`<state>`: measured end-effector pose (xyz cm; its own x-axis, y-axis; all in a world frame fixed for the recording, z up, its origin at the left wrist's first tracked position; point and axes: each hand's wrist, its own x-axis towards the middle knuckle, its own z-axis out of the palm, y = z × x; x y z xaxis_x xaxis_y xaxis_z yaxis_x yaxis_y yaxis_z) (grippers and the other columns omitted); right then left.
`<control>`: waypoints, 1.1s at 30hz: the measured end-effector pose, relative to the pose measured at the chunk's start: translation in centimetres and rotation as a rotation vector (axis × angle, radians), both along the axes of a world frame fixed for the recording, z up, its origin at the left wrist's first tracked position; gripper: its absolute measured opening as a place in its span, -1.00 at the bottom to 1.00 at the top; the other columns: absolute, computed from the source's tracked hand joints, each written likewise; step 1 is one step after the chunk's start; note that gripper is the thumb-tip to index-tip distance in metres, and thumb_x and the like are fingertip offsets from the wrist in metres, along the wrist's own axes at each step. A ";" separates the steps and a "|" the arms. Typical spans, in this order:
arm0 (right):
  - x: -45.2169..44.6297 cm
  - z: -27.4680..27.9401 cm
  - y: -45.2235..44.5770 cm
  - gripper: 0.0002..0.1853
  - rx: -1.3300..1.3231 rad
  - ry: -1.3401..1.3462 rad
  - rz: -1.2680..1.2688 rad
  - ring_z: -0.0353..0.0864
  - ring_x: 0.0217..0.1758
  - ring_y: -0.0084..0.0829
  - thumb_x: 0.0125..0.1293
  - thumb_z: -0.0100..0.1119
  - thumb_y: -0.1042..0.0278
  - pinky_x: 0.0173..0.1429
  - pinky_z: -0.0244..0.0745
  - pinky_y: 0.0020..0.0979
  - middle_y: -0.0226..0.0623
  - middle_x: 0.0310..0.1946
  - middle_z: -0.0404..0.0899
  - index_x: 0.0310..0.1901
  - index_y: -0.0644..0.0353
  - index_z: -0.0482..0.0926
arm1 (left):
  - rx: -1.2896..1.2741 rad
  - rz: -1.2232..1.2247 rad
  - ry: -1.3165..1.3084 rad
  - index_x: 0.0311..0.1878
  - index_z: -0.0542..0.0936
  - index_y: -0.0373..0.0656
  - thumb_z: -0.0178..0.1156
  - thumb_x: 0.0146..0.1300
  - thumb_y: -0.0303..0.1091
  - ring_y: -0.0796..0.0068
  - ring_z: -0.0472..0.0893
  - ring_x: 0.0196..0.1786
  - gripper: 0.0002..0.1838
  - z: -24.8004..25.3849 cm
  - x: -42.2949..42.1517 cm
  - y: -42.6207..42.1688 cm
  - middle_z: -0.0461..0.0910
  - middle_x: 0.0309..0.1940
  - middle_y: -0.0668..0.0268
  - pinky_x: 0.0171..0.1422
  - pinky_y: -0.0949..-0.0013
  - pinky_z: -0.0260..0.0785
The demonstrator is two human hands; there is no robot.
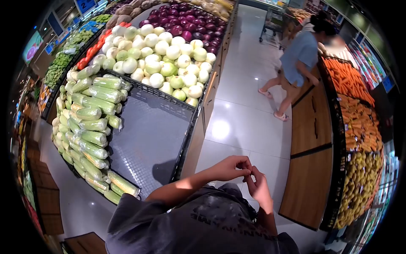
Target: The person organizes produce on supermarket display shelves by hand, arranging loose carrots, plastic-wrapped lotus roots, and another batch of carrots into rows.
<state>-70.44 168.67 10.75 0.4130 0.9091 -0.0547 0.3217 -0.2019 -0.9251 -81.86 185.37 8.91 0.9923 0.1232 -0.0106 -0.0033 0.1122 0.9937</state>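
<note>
In front of my chest, my left hand (pixel 231 167) and my right hand (pixel 259 187) meet at the fingertips. The left fingers are curled with thumb and forefinger pinched; the right thumb and forefinger come together against them. Anything held between them is hidden or too small to make out. Nearest to the left forearm is a produce stand with a dark grey tray (pixel 148 122) whose bare base shows. Plastic-wrapped corn cobs (pixel 94 136), green husks on, are stacked along its left side.
Beyond the tray lie white onions (pixel 156 59), red onions (pixel 186 23) and tomatoes (pixel 91 53). A tiled aisle (pixel 237 118) runs ahead, with a person in a blue shirt (pixel 299 55) and a shopping cart (pixel 272 27). Carrots (pixel 349 80) and potatoes (pixel 359 186) fill the right-hand stand.
</note>
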 end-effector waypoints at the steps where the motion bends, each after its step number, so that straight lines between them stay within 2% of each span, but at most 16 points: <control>1: 0.6 -0.4 1.3 -0.89 -0.015 0.027 0.042 0.73 -0.31 -0.28 0.50 0.10 0.48 -0.22 0.54 -0.32 -0.06 -0.41 0.65 -0.10 0.36 0.51 | -0.034 0.026 -0.011 -0.06 0.59 -0.21 0.24 0.47 -0.44 0.54 0.70 -0.13 -0.91 -0.3 -0.1 1.0 0.72 -0.24 0.33 0.19 0.34 0.49; 4: 2.9 -3.2 5.0 -0.86 -0.024 0.090 0.147 0.70 -0.30 -0.24 0.49 0.15 0.43 -0.16 0.52 -0.32 -0.01 -0.36 0.65 -0.10 0.35 0.52 | -0.094 0.115 0.029 -0.06 0.59 -0.21 0.24 0.47 -0.43 0.55 0.69 -0.12 -0.91 -1.8 0.4 3.7 0.71 -0.23 0.32 0.19 0.36 0.48; 6: 4.8 -4.9 7.5 -0.85 -0.032 0.026 0.223 0.65 -0.31 -0.48 0.56 0.08 0.45 -0.17 0.55 -0.39 -0.18 -0.34 0.66 -0.02 0.36 0.53 | -0.112 0.176 0.047 -0.05 0.59 -0.21 0.24 0.48 -0.44 0.57 0.68 -0.12 -0.91 -2.6 1.4 5.5 0.70 -0.22 0.33 0.20 0.38 0.48; 9: 8.3 -6.1 11.4 -0.84 -0.060 0.053 0.291 0.67 -0.30 -0.47 0.55 0.10 0.44 -0.14 0.56 -0.39 -0.18 -0.33 0.67 0.00 0.35 0.53 | -0.250 0.223 0.076 -0.03 0.59 -0.23 0.24 0.47 -0.44 0.62 0.63 -0.10 -0.89 -3.9 4.0 8.3 0.67 -0.23 0.36 0.09 0.42 0.47; 12: 13.2 -6.5 16.1 -0.85 -0.057 0.072 0.324 0.67 -0.29 -0.46 0.54 0.10 0.45 -0.14 0.57 -0.38 -0.17 -0.34 0.67 -0.02 0.36 0.54 | -0.170 0.254 0.139 -0.04 0.59 -0.24 0.25 0.47 -0.44 0.61 0.63 -0.09 -0.89 -3.9 8.2 12.3 0.67 -0.21 0.36 0.06 0.44 0.46; 16: 20.8 -4.2 23.0 -0.86 -0.095 0.068 0.307 0.68 -0.30 -0.44 0.54 0.10 0.46 -0.15 0.57 -0.37 -0.17 -0.35 0.68 -0.05 0.38 0.54 | -0.114 0.326 0.155 -0.04 0.59 -0.24 0.26 0.45 -0.43 0.60 0.60 -0.09 -0.88 -3.1 16.4 18.1 0.67 -0.18 0.35 0.10 0.43 0.46; 20: 29.4 -2.0 30.0 -0.85 0.020 0.024 0.349 0.71 -0.31 -0.39 0.53 0.13 0.45 -0.19 0.57 -0.37 -0.11 -0.35 0.69 -0.10 0.40 0.54 | -0.121 0.411 -0.048 -0.03 0.58 -0.25 0.24 0.45 -0.45 0.58 0.61 -0.09 -0.88 -2.5 25.0 24.0 0.66 -0.19 0.32 0.11 0.41 0.48; 21: 31.3 -1.8 31.5 -0.86 0.012 0.024 0.342 0.68 -0.30 -0.36 0.51 0.13 0.46 -0.16 0.54 -0.37 -0.13 -0.35 0.67 -0.09 0.40 0.55 | -0.135 0.422 -0.052 -0.06 0.56 -0.26 0.22 0.50 -0.43 0.60 0.60 -0.13 -0.90 -1.5 26.9 25.5 0.65 -0.21 0.35 0.06 0.41 0.50; 24: 35.1 -1.7 36.5 -0.85 0.279 -0.188 0.466 0.66 -0.30 -0.31 0.49 0.15 0.47 -0.12 0.53 -0.36 -0.17 -0.37 0.65 -0.07 0.40 0.56 | -0.351 0.534 0.040 -0.11 0.55 -0.18 -0.16 0.72 -0.10 0.60 0.57 -0.15 -0.59 -1.6 31.8 29.6 0.56 -0.26 0.44 0.05 0.44 0.47; 25: 35.6 -1.2 37.7 -0.79 0.227 -0.127 0.450 0.64 -0.13 -0.22 0.53 0.11 0.36 0.05 0.50 -0.31 -0.15 -0.25 0.64 -0.04 0.37 0.58 | -0.347 0.548 0.044 -0.11 0.55 -0.18 -0.16 0.72 -0.10 0.60 0.57 -0.15 -0.59 -1.9 32.9 30.1 0.56 -0.26 0.44 0.05 0.44 0.47; 26: 35.5 -1.0 39.1 -0.79 0.237 -0.129 0.460 0.64 -0.13 -0.22 0.53 0.11 0.36 0.05 0.50 -0.31 -0.15 -0.25 0.64 -0.04 0.37 0.58 | -0.354 0.703 -0.024 -0.02 0.55 -0.17 -0.29 0.72 0.00 0.59 0.54 -0.09 -0.50 -2.2 34.3 30.6 0.53 -0.22 0.43 0.14 0.42 0.43; 28: 34.9 -0.5 42.4 -0.70 0.449 -0.091 0.265 0.56 0.12 -0.14 0.58 0.02 0.21 0.25 0.42 -0.22 -0.08 -0.01 0.58 0.00 0.31 0.58 | -0.347 0.862 -0.114 0.06 0.55 -0.15 -0.42 0.72 0.10 0.58 0.52 -0.03 -0.39 -1.9 36.9 32.8 0.51 -0.18 0.42 0.22 0.41 0.40; 29: 35.3 -0.7 43.6 -0.61 0.382 -0.088 0.314 0.34 0.39 -0.11 0.64 -0.11 0.08 0.48 0.22 -0.13 -0.02 0.32 0.37 0.12 0.28 0.48 | -0.473 0.871 -0.140 0.21 0.50 -0.15 -0.48 0.70 0.16 0.54 0.49 0.11 -0.34 -1.2 37.6 33.8 0.50 -0.03 0.36 0.35 0.37 0.32; 30: 35.5 -1.0 45.1 -0.61 0.393 -0.093 0.325 0.34 0.39 -0.11 0.64 -0.11 0.08 0.48 0.22 -0.13 -0.02 0.32 0.37 0.12 0.28 0.48 | -0.602 0.878 -0.163 0.35 0.44 -0.15 -0.55 0.68 0.22 0.50 0.46 0.25 -0.26 -1.0 38.5 34.8 0.50 0.12 0.30 0.47 0.33 0.24; 31: 35.6 -1.5 46.7 -0.56 0.375 -0.094 0.276 0.26 0.47 -0.07 0.65 -0.15 0.02 0.52 0.15 -0.10 0.02 0.42 0.27 0.18 0.28 0.43 | -0.640 0.827 -0.212 0.62 0.19 -0.09 -0.60 0.62 0.33 0.40 0.27 0.54 -0.17 -2.4 39.9 36.1 0.31 0.48 0.23 0.65 0.29 0.03; 33: 37.7 -3.8 50.4 -0.33 0.320 -0.114 0.262 -0.05 0.69 0.03 0.66 -0.33 -0.19 0.66 -0.10 0.01 0.07 0.64 -0.08 0.44 0.26 0.27 | -0.656 0.790 -0.243 0.66 0.10 -0.05 -0.59 0.60 0.36 0.39 0.13 0.62 -0.16 -3.1 42.4 38.3 0.15 0.59 0.24 0.69 0.30 -0.07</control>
